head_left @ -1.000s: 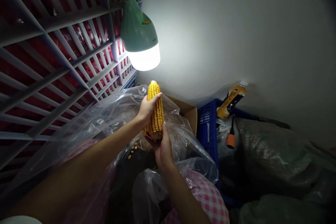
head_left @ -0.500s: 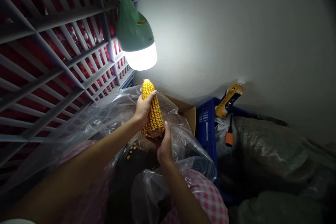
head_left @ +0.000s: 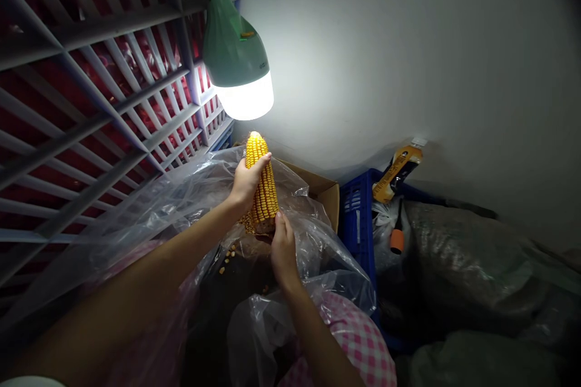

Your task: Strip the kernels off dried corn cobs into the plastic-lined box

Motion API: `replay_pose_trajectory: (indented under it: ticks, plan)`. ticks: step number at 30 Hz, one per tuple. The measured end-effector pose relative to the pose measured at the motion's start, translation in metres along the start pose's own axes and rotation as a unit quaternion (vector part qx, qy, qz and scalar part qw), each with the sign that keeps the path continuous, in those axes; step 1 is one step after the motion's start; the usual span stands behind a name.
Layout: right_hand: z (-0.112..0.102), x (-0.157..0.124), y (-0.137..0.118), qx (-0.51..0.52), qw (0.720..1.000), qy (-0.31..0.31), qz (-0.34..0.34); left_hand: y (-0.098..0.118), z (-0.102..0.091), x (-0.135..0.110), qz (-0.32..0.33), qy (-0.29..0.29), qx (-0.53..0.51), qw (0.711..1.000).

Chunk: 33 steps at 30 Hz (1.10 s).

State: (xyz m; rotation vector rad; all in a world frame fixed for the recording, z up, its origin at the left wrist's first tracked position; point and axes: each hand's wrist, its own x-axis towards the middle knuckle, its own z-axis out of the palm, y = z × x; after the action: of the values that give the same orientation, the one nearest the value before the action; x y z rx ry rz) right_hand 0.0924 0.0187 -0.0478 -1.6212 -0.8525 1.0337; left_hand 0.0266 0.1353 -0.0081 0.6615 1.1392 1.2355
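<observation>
A yellow corn cob [head_left: 263, 196] stands nearly upright between my hands, its tip just under the lit lamp. My left hand [head_left: 247, 184] is wrapped round its upper half, with the thumb across the kernels. At the bottom end my right hand [head_left: 284, 248] grips the cob with its fingers and thumb; the kernels are gone from a patch there, leaving it bare and brownish. Clear plastic sheeting [head_left: 313, 248] spreads beneath and around both hands. A few loose kernels [head_left: 227, 260] lie below the cob, and more kernels show behind its lower end.
A green lamp [head_left: 236, 42] hangs by a wire hook from slatted plastic crates [head_left: 131, 97] on the left. Behind the sheeting is a cardboard box [head_left: 324, 193]. To the right stands a blue crate [head_left: 358, 224] beside an orange-tipped tool [head_left: 396, 240] and large sacks [head_left: 472, 248].
The cob has turned slightly, its lower end shifting left and showing more of the bare patch. My right hand has shifted a little on the lower end.
</observation>
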Motion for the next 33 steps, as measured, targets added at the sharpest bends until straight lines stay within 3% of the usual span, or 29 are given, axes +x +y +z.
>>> replay_pose_trajectory:
  ticks: [9, 16, 33]
  plan:
    - [0.002, 0.000, -0.004, -0.004, 0.999, 0.003, 0.038, 0.001, 0.002, -0.002, -0.008, 0.005, -0.011, 1.000]
    - [0.006, -0.003, -0.007, -0.021, 0.999, 0.017, 0.021, -0.004, 0.001, -0.003, -0.030, 0.017, -0.016, 0.999]
    - [0.005, -0.006, 0.015, -0.031, 0.998, 0.050, 0.023, -0.026, 0.000, -0.011, -0.020, 0.085, -0.006, 0.996]
